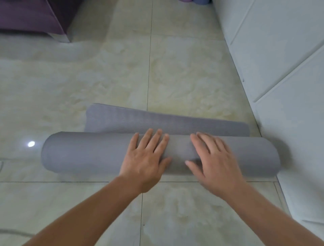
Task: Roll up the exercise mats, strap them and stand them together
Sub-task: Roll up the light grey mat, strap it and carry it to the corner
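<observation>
A grey exercise mat (84, 152) lies across the tiled floor, rolled into a thick cylinder. A short flat strip of the same mat (157, 121) still lies unrolled on the floor beyond the roll. My left hand (147, 158) presses flat on top of the roll near its middle, fingers straight and spread. Just to its right, my right hand (213, 159) also lies flat on the roll with straight fingers. No strap is visible.
A white cabinet or wall panel (280, 61) runs along the right side, close to the roll's right end. A purple upholstered piece of furniture (33, 15) stands at the top left. Two rolled ends, purple and blue (194, 1), peek in at the top edge.
</observation>
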Demonstrator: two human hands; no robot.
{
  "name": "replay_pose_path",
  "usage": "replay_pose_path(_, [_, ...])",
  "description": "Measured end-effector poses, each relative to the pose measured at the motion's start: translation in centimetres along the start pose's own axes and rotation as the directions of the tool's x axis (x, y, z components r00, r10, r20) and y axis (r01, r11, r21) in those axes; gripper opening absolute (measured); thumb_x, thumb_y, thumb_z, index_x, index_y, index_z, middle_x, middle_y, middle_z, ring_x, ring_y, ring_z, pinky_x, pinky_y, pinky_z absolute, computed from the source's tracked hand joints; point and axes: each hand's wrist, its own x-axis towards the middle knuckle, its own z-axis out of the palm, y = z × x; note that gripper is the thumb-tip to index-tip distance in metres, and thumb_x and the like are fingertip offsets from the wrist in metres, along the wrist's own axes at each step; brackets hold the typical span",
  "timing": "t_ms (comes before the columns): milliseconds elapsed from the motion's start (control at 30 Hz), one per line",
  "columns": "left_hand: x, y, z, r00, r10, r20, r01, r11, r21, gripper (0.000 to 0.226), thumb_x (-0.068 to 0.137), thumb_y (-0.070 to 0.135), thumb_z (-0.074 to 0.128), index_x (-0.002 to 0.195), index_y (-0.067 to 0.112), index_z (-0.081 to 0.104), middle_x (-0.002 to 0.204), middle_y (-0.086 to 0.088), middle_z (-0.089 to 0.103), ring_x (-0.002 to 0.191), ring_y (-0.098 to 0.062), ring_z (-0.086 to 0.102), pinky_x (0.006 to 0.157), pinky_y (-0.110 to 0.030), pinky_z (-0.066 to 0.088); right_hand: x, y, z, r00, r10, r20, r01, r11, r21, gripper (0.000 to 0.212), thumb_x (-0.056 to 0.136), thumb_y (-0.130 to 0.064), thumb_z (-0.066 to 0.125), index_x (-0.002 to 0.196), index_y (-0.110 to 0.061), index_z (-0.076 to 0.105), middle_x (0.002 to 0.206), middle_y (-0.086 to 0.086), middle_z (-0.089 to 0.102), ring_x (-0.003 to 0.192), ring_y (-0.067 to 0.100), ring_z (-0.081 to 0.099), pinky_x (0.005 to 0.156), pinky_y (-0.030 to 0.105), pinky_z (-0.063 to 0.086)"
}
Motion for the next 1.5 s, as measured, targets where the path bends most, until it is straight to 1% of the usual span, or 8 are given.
replay_pose_path(167, [8.1, -2.4, -2.9, 0.984, -0.032, 0.177, 0.026, 0.999, 0.037, 0.061, 0.102, 0.053, 0.010, 0.157, 0.026, 0.015, 0.160, 0.001, 0.030, 0.146, -0.023, 0.028, 0.117, -0.052, 0.019, 1.5, 0.9, 3.0, 0.995, -0.037, 0.095, 0.054, 0.983, -0.177, 0.137, 0.034, -0.037, 0.095, 0.151, -0.014, 0.027, 0.155, 0.018, 0.033, 0.143, 0.041, 0.031, 0.110, 0.061, 0.027])
replay_pose_path(333, [6.5, -1.3, -3.0, 0.999, 0.042, -0.002, -0.041, 0.989, 0.142, 0.081, 0.094, 0.059, 0.041, 0.155, 0.018, 0.007, 0.162, -0.011, 0.012, 0.150, -0.033, 0.012, 0.118, -0.058, 0.010, 10.1, 3.3, 0.7, 0.981, 0.009, 0.193, 0.033, 0.977, -0.211, 0.117, 0.046, -0.045, 0.082, 0.148, -0.020, 0.030, 0.144, 0.005, 0.043, 0.132, 0.028, 0.043, 0.107, 0.047, 0.031])
replay_pose_path(467, [5.4, -2.2, -1.4, 0.993, 0.083, 0.079, -0.107, 0.917, 0.384, 0.129, 0.079, 0.057, 0.069, 0.149, 0.013, -0.030, 0.160, -0.019, -0.022, 0.148, -0.048, -0.012, 0.113, -0.071, 0.002, 12.3, 3.3, -1.7, 0.892, 0.042, 0.450, -0.009, 0.997, -0.075, 0.107, 0.041, -0.058, 0.079, 0.134, -0.031, 0.035, 0.124, -0.006, 0.052, 0.113, 0.021, 0.053, 0.097, 0.036, 0.041])
replay_pose_path(667, [3.6, -2.2, 0.2, 0.959, 0.253, 0.125, -0.282, 0.859, 0.427, 0.147, 0.053, 0.058, 0.087, 0.155, 0.016, -0.011, 0.158, -0.021, 0.002, 0.144, -0.053, 0.017, 0.107, -0.075, 0.020, 10.3, 4.0, -0.9, 0.655, 0.005, 0.756, -0.441, 0.814, 0.377, 0.099, 0.043, -0.048, 0.085, 0.132, -0.022, 0.047, 0.113, -0.005, 0.066, 0.097, 0.014, 0.067, 0.089, 0.041, 0.056])
replay_pose_path(900, [9.6, -1.0, -3.7, 0.918, 0.327, 0.223, -0.391, 0.841, 0.373, 0.119, 0.061, 0.051, 0.079, 0.149, 0.023, 0.005, 0.147, -0.005, 0.030, 0.130, -0.033, 0.037, 0.101, -0.056, 0.033, 3.4, 3.5, -2.3, 0.835, 0.109, 0.539, -0.138, 0.990, 0.014, 0.149, 0.045, -0.083, 0.072, 0.153, -0.030, -0.016, 0.162, -0.004, 0.005, 0.146, 0.021, 0.022, 0.113, 0.043, 0.031])
replay_pose_path(1100, [8.4, -0.8, -6.9, 0.906, 0.325, 0.270, -0.409, 0.833, 0.373, 0.114, 0.067, 0.059, 0.073, 0.154, 0.023, 0.007, 0.158, 0.000, 0.021, 0.143, -0.025, 0.027, 0.114, -0.046, 0.027, 3.0, 3.4, -5.0, 0.823, 0.159, 0.545, -0.222, 0.974, 0.051, 0.125, 0.048, -0.075, 0.074, 0.148, -0.034, 0.011, 0.134, -0.005, 0.049, 0.117, 0.020, 0.054, 0.093, 0.038, 0.046])
replay_pose_path(1300, [2.0, 2.9, -13.8, 0.994, -0.075, 0.075, 0.079, 0.995, -0.053, 0.054, 0.090, 0.004, 0.055, 0.140, 0.019, 0.042, 0.144, -0.007, 0.030, 0.123, -0.029, 0.042, 0.079, -0.042, 0.053, 3.2, 2.5, -13.9, 0.636, 0.149, 0.757, -0.655, 0.623, 0.428, 0.101, 0.052, -0.056, 0.088, 0.137, -0.025, 0.043, 0.121, -0.004, 0.063, 0.101, 0.017, 0.065, 0.091, 0.040, 0.054])
replay_pose_path(1500, [-3.4, 11.0, -27.3, 0.932, -0.296, 0.208, 0.361, 0.720, -0.592, 0.028, 0.093, 0.013, 0.052, 0.119, 0.016, 0.062, 0.126, -0.007, 0.052, 0.107, -0.026, 0.057, 0.091, -0.034, 0.048, 2.8, 1.2, -28.2, 0.362, -0.047, 0.931, -0.899, 0.249, 0.362, 0.056, 0.082, -0.056, 0.067, 0.119, -0.013, 0.070, 0.111, 0.012, 0.073, 0.099, 0.026, 0.071, 0.093, 0.038, 0.054])
